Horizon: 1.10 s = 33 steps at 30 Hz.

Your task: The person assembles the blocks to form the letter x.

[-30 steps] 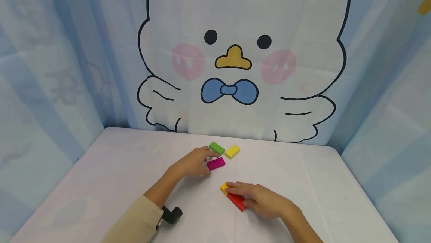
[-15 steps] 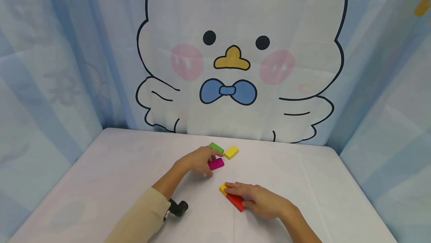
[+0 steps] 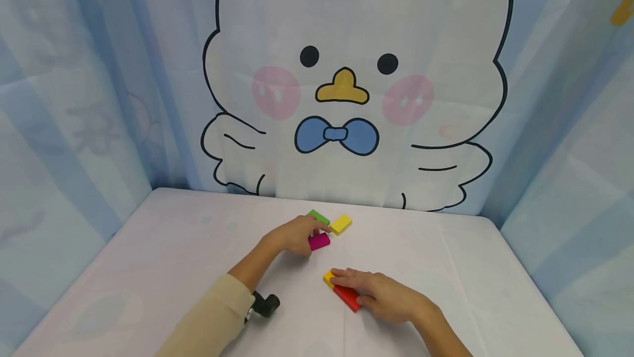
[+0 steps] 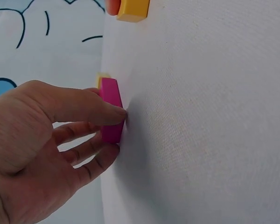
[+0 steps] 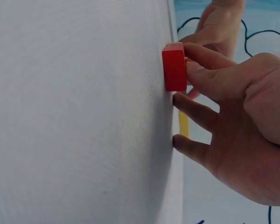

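Note:
In the head view, my left hand (image 3: 296, 235) is around a magenta block (image 3: 320, 241) lying on the table. The left wrist view has the thumb on the near side of that magenta block (image 4: 111, 93), fingers behind it, pinching it. Just beyond lie a green block (image 3: 318, 217), partly covered by the hand, and a yellow block (image 3: 341, 224). Closer in, my right hand (image 3: 388, 295) holds a red block (image 3: 347, 298), thumb at its side. Its fingertips rest over an orange-yellow block (image 3: 328, 278) that touches the red one end to end.
A white cloth covers the table (image 3: 446, 269). Behind it hangs a curtain (image 3: 342, 170) with a cartoon bird, and blue-white curtains close in both sides. A black wrist camera (image 3: 266, 305) sticks out from the left sleeve (image 3: 210, 316).
My left hand has shifted slightly right and closed in on the magenta block, its index finger now reaching over toward the yellow one. The right hand and its blocks stay put.

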Each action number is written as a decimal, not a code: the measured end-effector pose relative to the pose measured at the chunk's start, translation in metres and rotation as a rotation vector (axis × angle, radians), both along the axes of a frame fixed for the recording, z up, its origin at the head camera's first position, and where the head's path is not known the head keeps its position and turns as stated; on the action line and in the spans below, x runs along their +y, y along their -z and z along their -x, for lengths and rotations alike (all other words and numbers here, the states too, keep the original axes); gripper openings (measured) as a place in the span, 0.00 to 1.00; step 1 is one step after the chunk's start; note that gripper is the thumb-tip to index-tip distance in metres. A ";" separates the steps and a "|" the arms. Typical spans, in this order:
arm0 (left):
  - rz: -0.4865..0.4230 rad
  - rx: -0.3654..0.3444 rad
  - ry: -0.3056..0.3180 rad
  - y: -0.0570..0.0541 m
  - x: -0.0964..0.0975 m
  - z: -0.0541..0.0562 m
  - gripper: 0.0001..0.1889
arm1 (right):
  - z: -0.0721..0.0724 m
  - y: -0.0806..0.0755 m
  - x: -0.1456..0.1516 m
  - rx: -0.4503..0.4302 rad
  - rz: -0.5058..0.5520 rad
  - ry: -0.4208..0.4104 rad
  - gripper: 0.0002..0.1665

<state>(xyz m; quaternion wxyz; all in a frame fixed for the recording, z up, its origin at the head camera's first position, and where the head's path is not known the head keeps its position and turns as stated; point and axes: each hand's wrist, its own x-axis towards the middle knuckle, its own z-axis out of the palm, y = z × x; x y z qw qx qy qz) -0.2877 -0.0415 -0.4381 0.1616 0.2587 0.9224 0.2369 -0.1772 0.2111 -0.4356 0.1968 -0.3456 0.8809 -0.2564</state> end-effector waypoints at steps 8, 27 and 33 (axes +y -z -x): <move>0.019 -0.005 -0.026 -0.004 0.002 -0.002 0.32 | 0.002 0.002 -0.001 -0.017 -0.004 0.013 0.38; 0.025 0.006 -0.041 -0.009 -0.001 -0.011 0.32 | 0.001 0.004 0.000 0.004 0.010 0.010 0.38; 0.006 0.019 -0.035 -0.008 -0.006 -0.016 0.32 | 0.000 0.003 0.000 0.018 0.012 0.008 0.38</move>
